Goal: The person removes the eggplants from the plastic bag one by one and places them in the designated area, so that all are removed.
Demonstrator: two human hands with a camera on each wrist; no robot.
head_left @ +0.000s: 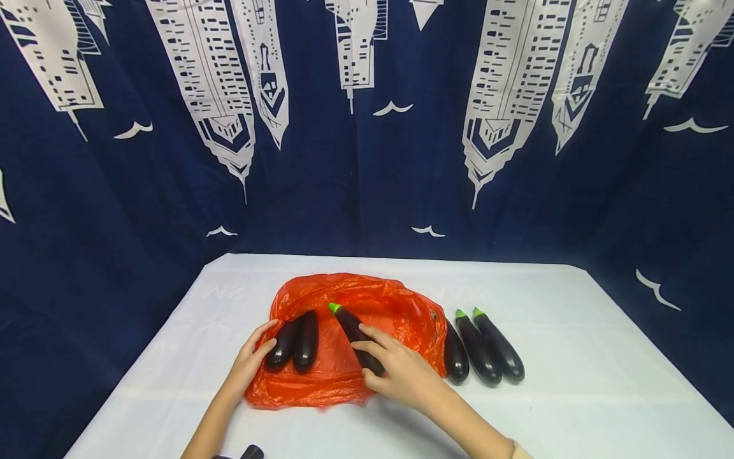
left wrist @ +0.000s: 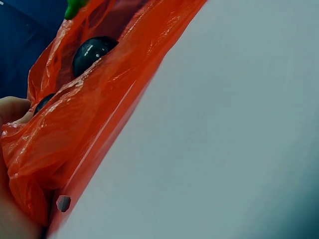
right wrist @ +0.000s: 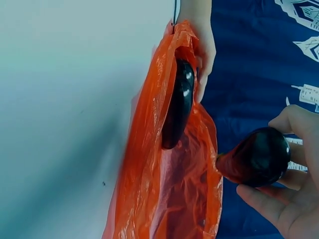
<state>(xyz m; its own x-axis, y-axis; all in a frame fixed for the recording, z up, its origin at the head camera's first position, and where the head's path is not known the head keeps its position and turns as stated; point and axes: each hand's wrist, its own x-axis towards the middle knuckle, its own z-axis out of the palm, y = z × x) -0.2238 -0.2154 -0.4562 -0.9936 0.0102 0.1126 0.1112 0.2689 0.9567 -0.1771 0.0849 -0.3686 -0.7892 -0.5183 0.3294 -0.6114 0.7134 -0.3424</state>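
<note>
An orange-red plastic bag [head_left: 338,386] lies open on the white table. Inside, toward its left, two dark eggplants [head_left: 306,347] rest side by side. My left hand [head_left: 248,362] holds the bag's left rim, fingertips next to the outer eggplant; bag film partly hides the grip in the left wrist view. Over the bag's opening, my right hand [head_left: 401,373] grips another eggplant [head_left: 351,325] between thumb and fingers, its green stem tip pointing away and to the left. In the right wrist view, this eggplant [right wrist: 264,154] shows its rounded end.
Beside the bag's right edge lie three more eggplants [head_left: 482,357], the nearest partly covered by the bag. A dark blue cloth [head_left: 355,178] with white building prints hangs behind the table [head_left: 573,331]. Some small black object [head_left: 252,452] shows at the bottom edge.
</note>
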